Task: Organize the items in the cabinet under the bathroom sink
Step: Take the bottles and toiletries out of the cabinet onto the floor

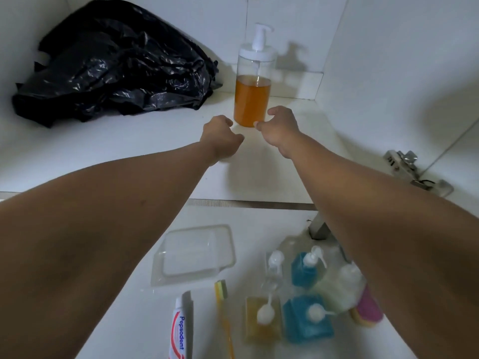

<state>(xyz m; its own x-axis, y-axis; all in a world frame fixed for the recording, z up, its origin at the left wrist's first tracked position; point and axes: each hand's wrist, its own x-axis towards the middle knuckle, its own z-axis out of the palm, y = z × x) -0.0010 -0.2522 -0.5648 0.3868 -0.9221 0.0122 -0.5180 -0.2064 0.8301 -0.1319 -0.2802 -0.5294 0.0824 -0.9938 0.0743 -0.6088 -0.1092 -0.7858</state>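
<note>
reaching deep into the cabinet with both arms, toward the amber pump bottle standing upright at the back, near the rear wall and just right of the crumpled black plastic bag. closing in on its base from either side: left hand just beside the foot of the bottle, fingers curled under and clutching nothing visible, palm side hidden; right hand at the lower right of the bottle, fingers curved toward it, tips at its wall but not wrapped round it, contact too fine to call. probably parked at the back because tall and tippy, leaving the front of the shelf for shorter things. waiting outside on the floor, likely pulled out for sorting: a clear plastic tray, a pepsodent toothpaste tube, a yellow toothbrush, and a huddle of small pump bottles in blue and amber, blurred under the right forearm. looks like early going, with most items not yet inside. worth minding the top-heavy pump head, easy to knock over with a nudge low down.
</note>
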